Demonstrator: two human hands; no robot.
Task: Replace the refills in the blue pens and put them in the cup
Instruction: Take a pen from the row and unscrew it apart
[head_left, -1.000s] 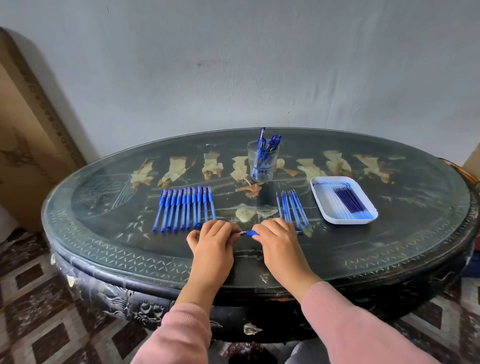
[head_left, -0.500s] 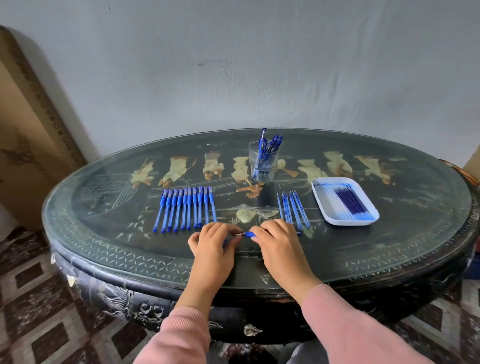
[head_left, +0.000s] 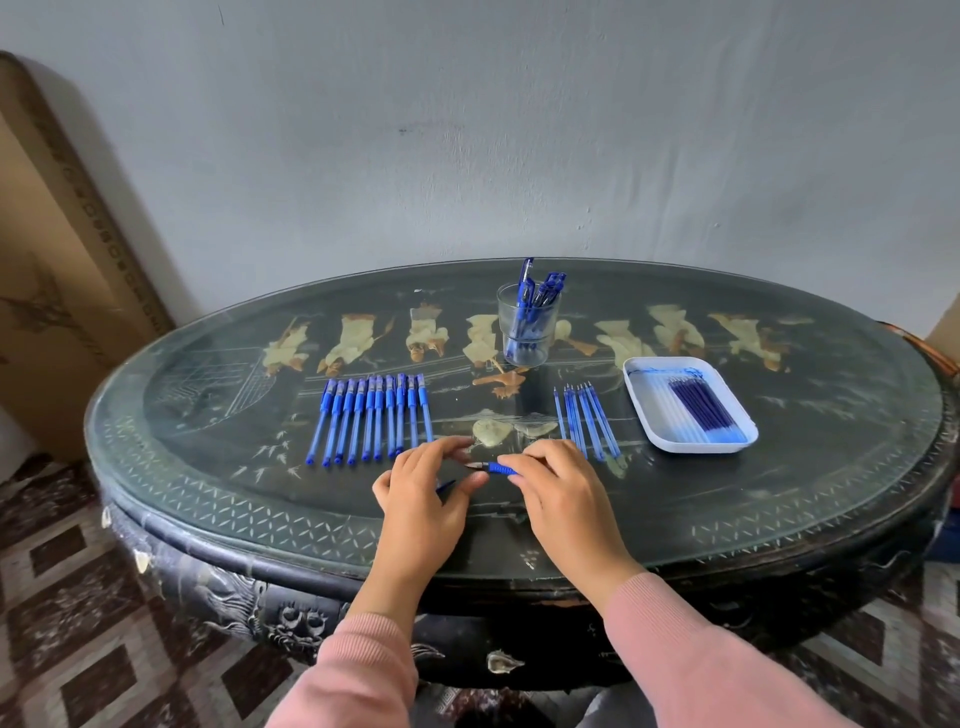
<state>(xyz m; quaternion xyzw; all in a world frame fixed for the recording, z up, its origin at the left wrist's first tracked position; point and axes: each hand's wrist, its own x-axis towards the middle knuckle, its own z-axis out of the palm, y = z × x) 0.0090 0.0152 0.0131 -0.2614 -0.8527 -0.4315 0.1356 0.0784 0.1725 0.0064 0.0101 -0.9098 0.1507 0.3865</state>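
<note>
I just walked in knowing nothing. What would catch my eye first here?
Two hands at the near edge of the table: the right hand grips a blue pen, the left hand curls round a small blue piece. Left of centre lies a neat row of pens; behind, a glass cup holds more, and a white tray of refills sits at right.

Lighting: soft, even, moderately bright daylight; I read no hard shadows.
Glare: pale sheen across the bench (head_left: 779, 493) glass top, strongest at the far rim; small reflections on the cup (head_left: 527, 332).
Shadow: deep beneath the bench rim.
Distortion: wide-angle bowing; I see the wall (head_left: 467, 130) edges curve.
Focus: centre sharp, floor (head_left: 78, 649) corners softer.
</note>
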